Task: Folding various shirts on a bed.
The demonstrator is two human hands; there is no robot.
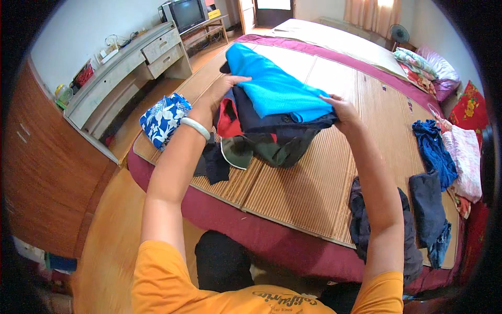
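Both arms reach forward over the bed, and a bright blue folded garment is stretched between my hands. My left hand is closed on its left side, thumb on top. At its right corner my right hand grips the edge. Directly under it lies a stack of dark clothes, navy on top, with a red piece showing at the left. Whether my fingers also take in the navy layer, I cannot tell. Below the stack sit a dark green cap with a pale rim and a small black cloth.
A blue-and-white floral bundle lies left of my left forearm. Dark clothes, a navy garment and pink cloth lie at the right. The bamboo mat covers the bed; a desk stands at the left.
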